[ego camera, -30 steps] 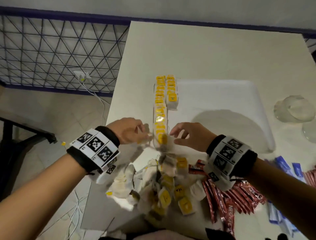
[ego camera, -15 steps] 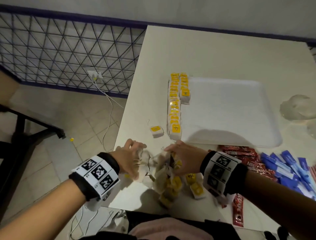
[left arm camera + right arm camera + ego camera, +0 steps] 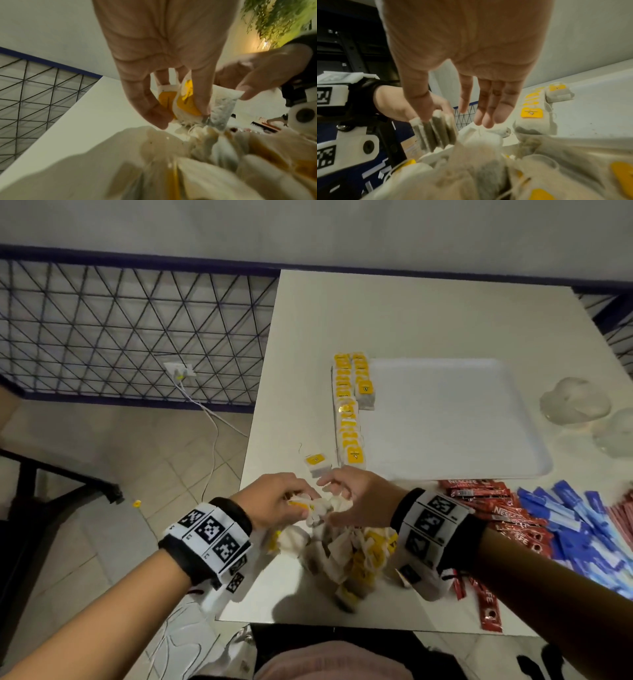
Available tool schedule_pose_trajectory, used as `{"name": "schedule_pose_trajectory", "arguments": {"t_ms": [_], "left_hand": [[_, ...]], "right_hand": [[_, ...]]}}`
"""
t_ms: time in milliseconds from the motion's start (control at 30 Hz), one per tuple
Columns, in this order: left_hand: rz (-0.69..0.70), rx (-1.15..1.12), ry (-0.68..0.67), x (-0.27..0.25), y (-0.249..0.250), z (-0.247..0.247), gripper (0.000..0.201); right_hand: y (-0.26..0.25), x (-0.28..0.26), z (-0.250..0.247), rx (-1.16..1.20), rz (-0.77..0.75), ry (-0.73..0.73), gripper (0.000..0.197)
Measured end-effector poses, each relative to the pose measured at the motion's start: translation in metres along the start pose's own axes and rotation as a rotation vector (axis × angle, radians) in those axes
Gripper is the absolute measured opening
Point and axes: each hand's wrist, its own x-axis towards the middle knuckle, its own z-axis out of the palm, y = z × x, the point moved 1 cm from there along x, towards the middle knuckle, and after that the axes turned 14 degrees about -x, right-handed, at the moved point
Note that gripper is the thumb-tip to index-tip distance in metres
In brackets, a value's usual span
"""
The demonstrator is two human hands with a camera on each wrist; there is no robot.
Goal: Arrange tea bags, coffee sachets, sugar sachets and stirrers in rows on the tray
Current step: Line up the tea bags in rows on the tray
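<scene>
Hands are working the tea bag pile [image 3: 349, 556] at the near table edge. My left hand [image 3: 274, 501] is pinching a small bunch of tea bags [image 3: 181, 102] by their yellow tags, thumb against fingers. My right hand [image 3: 359, 498] is holding its fingers [image 3: 488, 108] mostly straight, thumb touching the edge of the bunch; I'm reading that as steadying, not gripping.

One loose tea bag [image 3: 318, 463] is lying on the table [image 3: 411, 313] just off the tray's near-left corner. Tray [image 3: 462, 419] is sitting far-right of my hands. Tea bag row [image 3: 347, 412] is running along its left edge near to far, with a shorter second row [image 3: 363, 381] starting beside it at the far end.

Progress, my estimate: early. Tea is only partly placed, most of the pile is waiting. Coffee sachets [image 3: 479, 494], blue sachets [image 3: 565, 515] (sugar, I'm guessing) and reddish sticks [image 3: 621, 518] at the right edge, possibly stirrers, are all lying off the tray, near right.
</scene>
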Motion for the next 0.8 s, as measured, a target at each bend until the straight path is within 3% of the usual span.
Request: {"name": "schedule_pose_trajectory", "arguments": {"t_ms": [67, 133, 233, 333, 433, 567, 633, 733, 800], "left_hand": [[0.064, -0.134, 0.053, -0.002, 0.004, -0.006, 0.037], [0.102, -0.310, 0.081, 0.000, 0.010, -0.011, 0.044], [0.119, -0.542, 0.131, 0.011, 0.022, -0.018, 0.043], [0.055, -0.686, 0.197, 0.026, 0.030, -0.025, 0.042], [-0.002, -0.726, 0.223, 0.039, 0.036, -0.029, 0.033], [-0.022, -0.679, 0.182, 0.048, 0.054, -0.029, 0.022], [-0.035, -0.715, 0.176, 0.052, 0.064, -0.029, 0.017], [-0.065, -0.826, 0.216, 0.058, 0.076, -0.027, 0.013], [-0.069, -0.935, 0.223, 0.063, 0.080, -0.023, 0.010]], "right_hand": [[-0.004, 0.000, -0.005, 0.198, 0.066, -0.047, 0.061], [-0.008, 0.000, -0.010, 0.505, 0.089, -0.077, 0.051], [-0.010, -0.001, -0.021, 0.700, 0.118, 0.037, 0.038], [-0.007, 0.001, -0.034, 0.788, 0.164, 0.177, 0.040], [0.001, 0.001, -0.046, 0.733, 0.187, 0.298, 0.046], [0.012, -0.003, -0.054, 0.458, 0.175, 0.230, 0.071], [0.019, -0.001, -0.059, 0.400, 0.161, 0.234, 0.054], [0.027, -0.004, -0.068, 0.605, 0.121, 0.178, 0.018], [0.032, -0.005, -0.071, 0.775, 0.100, 0.121, 0.012]]}}
